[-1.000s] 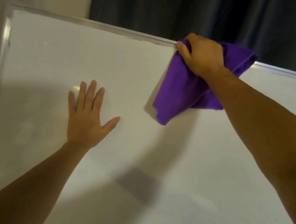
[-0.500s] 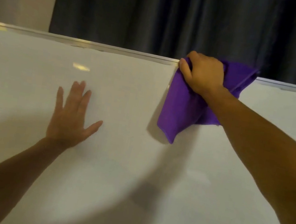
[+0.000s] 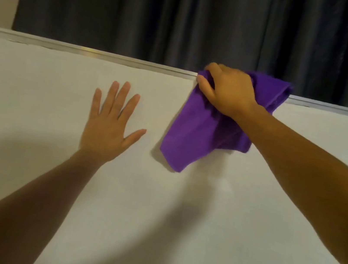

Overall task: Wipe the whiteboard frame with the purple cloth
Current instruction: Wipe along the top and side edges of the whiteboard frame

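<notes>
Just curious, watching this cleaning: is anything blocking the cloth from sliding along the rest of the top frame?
Nothing visible does. The right hand presses the cloth onto the top frame, whose strip shows bare on both sides of it. The left hand lies flat on the board, below the frame, out of the way.

whiteboard frame [image 3: 112,57] hidden under purple cloth [image 3: 195,135], both ends cut off, right fingertips tucked behind

Single head-worn view, facing the whiteboard [image 3: 176,223] squarely, close up, frame [image 3: 112,57] across upper picture
</notes>
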Demonstrator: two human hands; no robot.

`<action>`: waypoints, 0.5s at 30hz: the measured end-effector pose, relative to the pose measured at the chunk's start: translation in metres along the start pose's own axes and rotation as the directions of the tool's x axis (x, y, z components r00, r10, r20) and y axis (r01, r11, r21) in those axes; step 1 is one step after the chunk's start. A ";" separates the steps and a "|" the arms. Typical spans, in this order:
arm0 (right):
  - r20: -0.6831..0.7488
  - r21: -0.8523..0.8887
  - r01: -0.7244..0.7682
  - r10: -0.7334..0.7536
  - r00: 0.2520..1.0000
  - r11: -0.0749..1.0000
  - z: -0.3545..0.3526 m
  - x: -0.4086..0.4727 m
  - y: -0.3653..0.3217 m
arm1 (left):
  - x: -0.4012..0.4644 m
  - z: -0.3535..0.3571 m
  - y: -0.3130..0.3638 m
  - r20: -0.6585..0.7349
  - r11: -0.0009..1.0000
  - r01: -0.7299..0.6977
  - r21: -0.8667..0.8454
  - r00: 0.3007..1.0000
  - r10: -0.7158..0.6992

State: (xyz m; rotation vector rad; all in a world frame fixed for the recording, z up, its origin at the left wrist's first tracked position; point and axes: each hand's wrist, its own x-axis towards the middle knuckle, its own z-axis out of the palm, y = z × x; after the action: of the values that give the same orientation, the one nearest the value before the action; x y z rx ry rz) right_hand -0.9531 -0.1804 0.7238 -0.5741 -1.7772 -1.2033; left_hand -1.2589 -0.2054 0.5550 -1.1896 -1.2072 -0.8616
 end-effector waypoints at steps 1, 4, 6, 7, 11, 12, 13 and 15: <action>0.001 -0.012 -0.018 0.018 1.000 1.000 -0.003 -0.011 0.017 | -0.001 0.001 0.000 -0.001 1.000 -0.001 -0.005 1.000 0.001; 0.007 -0.031 -0.066 0.066 0.998 0.997 -0.013 -0.039 0.052 | -0.006 -0.001 -0.004 0.008 0.999 -0.005 -0.035 1.000 0.005; 0.030 -0.035 -0.113 0.115 0.993 0.993 -0.020 -0.048 0.062 | -0.007 -0.006 -0.006 0.026 0.999 -0.001 -0.044 1.000 0.002; 0.042 -0.033 -0.137 0.139 0.989 0.990 -0.024 -0.048 0.064 | -0.007 -0.008 -0.008 0.033 0.999 0.000 -0.047 0.999 0.001; 0.033 -0.052 -0.216 0.218 0.976 0.975 -0.035 -0.042 0.054 | -0.011 -0.017 -0.017 0.022 0.998 -0.012 -0.067 1.000 0.014; 0.019 -0.068 -0.235 0.236 0.971 0.970 -0.035 -0.039 0.048 | -0.010 -0.019 -0.019 0.020 0.997 -0.010 -0.074 1.000 0.011; 0.023 -0.079 -0.254 0.256 0.966 0.964 -0.037 -0.036 0.042 | -0.009 -0.022 -0.021 0.022 0.996 0.004 -0.089 1.000 -0.003; 0.042 -0.066 -0.262 0.265 0.963 0.963 -0.039 -0.032 0.034 | -0.010 -0.024 -0.026 0.022 0.995 0.035 -0.096 0.999 -0.033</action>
State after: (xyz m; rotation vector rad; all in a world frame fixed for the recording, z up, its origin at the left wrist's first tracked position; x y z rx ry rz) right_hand -0.8952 -0.1982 0.7186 -0.8549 -1.6492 -1.0665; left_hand -1.2798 -0.2355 0.5519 -1.2610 -1.2170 -0.9443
